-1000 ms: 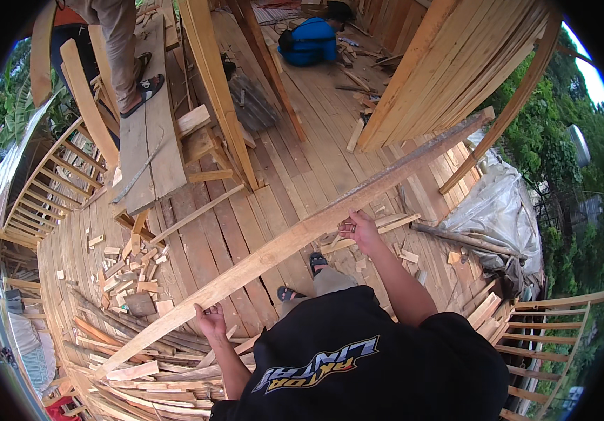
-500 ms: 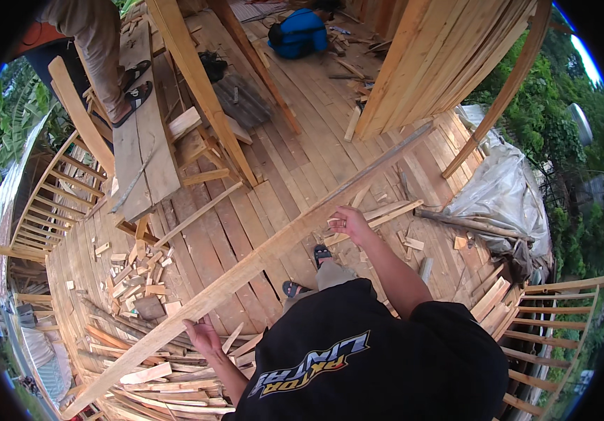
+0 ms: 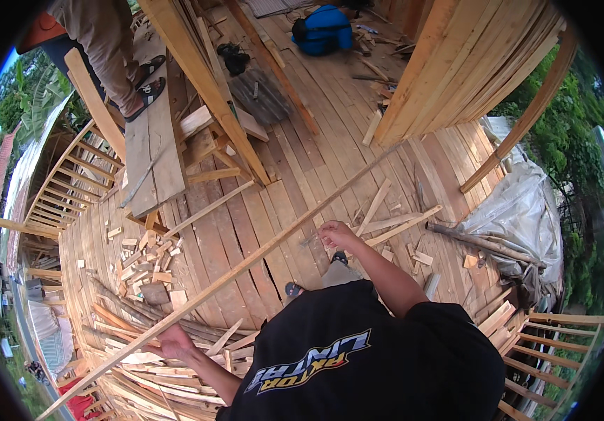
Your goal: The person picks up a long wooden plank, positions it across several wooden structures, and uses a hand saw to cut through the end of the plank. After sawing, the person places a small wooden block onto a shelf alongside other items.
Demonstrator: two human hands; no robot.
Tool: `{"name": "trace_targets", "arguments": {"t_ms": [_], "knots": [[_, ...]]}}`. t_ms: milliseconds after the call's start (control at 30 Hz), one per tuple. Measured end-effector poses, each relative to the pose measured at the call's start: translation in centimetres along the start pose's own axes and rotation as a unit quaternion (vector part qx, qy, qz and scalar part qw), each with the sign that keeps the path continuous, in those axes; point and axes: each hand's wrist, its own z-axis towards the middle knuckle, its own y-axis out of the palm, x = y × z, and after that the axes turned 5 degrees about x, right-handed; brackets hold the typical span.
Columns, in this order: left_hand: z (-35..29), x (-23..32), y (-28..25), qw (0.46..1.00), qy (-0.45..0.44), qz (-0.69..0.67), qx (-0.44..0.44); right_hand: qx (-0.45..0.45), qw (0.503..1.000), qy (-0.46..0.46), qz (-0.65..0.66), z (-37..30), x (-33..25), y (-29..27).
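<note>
A long, narrow wooden board (image 3: 246,264) runs diagonally in front of me, from the lower left toward the upper middle. My left hand (image 3: 176,342) grips its nearer part from below, the fingers partly hidden by the wood. Beside the board, to its right, my right hand (image 3: 337,236) has its fingers curled together, apart from the wood. A faint thin thing shows by those fingertips, too blurred to name. Underneath the left forearm lies a heap of long wood strips (image 3: 158,386).
A person's sandalled foot (image 3: 149,96) stands on a raised plank bench (image 3: 149,168) at upper left. Wood offcuts (image 3: 144,263) litter the plank floor (image 3: 302,154). Upright posts (image 3: 207,84) rise ahead; a plastic sheet (image 3: 516,210) lies at right, near a slatted railing (image 3: 554,358).
The board has turned from its broad face to its narrow edge. My left hand has shifted left under it; my right hand has drawn slightly down and now sits apart from it.
</note>
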Motion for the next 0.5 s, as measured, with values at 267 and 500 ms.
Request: {"name": "trace_targets", "arguments": {"t_ms": [267, 500], "knots": [[-0.7, -0.6, 3.0, 0.978, 0.144, 0.065, -0.139, 0.080, 0.951, -0.028, -0.298, 0.5, 11.3, -12.6], [-5.3, -5.6, 12.5, 0.942, 0.209, 0.079, -0.251, 0.108, 0.865, -0.080, -0.484, 2.2, 19.5, -21.9]]}}
